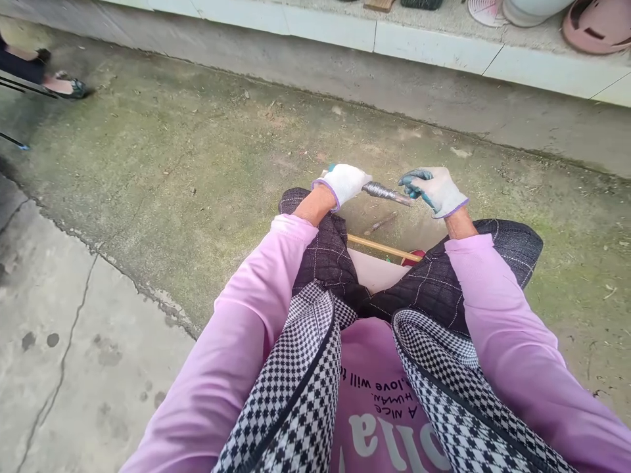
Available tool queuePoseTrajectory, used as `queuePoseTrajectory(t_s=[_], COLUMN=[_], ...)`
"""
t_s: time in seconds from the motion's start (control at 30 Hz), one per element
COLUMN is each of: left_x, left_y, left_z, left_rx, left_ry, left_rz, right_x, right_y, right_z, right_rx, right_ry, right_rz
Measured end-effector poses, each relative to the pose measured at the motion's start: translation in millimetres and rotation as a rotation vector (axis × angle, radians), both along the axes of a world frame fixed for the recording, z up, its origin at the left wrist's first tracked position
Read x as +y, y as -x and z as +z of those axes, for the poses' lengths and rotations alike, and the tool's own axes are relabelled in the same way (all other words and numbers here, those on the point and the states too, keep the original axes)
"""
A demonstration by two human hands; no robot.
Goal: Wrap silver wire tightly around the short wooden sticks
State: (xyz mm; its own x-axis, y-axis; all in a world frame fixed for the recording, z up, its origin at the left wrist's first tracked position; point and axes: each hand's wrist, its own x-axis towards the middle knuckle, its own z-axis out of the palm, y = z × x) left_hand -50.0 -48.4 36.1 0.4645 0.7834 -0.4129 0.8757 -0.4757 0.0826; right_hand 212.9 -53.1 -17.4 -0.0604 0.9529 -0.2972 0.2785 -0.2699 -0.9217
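Observation:
My left hand (344, 183), in a white work glove with a purple cuff, is closed round a short stick wound with silvery wire (380, 190). The stick's bare brownish end points to the right, toward my other hand. Just beyond that end, my right hand (430, 189) wears a matching glove with teal, dirt-stained fingers. Its fingers are curled in a pinch, and whatever they hold is too fine or hidden to make out. Both hands are above the gap between my knees, in front of my dark checked trousers (503, 256).
A yellow rod (384, 247) lies across between my legs, near a pale surface (374, 270) and a red item (413, 257). A raised tiled ledge (434, 49) with a pinkish container (599, 26) runs along the back. Another person's foot (71, 87) is at far left.

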Motion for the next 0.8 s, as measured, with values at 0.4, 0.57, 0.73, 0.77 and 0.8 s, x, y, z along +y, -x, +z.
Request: queuePoseTrajectory(t_s=[0.4,0.57,0.73,0.77,0.8], left_x=[19.0,19.1,18.6,17.7,16.1], left_y=[1.7,-0.5,-14.2,-18.8,-23.8], left_z=[-3.6,-4.9,-20.4,-23.5,-26.3], left_rx=[-0.314,-0.61,-1.092,-1.188,-1.272], left_ry=[-0.035,0.066,0.355,0.417,0.48], left_rz=[0.352,0.504,0.77,0.809,0.849], right_x=[10.4,14.3,-4.7,-12.0,-19.7], right_y=[13.3,3.7,14.5,19.1,23.7], right_z=[-34.1,-36.4,-29.9,-28.8,-28.3], right_rx=[0.108,0.017,0.083,0.102,0.117], right_ry=[-0.066,-0.093,-0.025,-0.013,-0.003], right_rz=[0.015,-0.099,-0.066,-0.031,0.001])
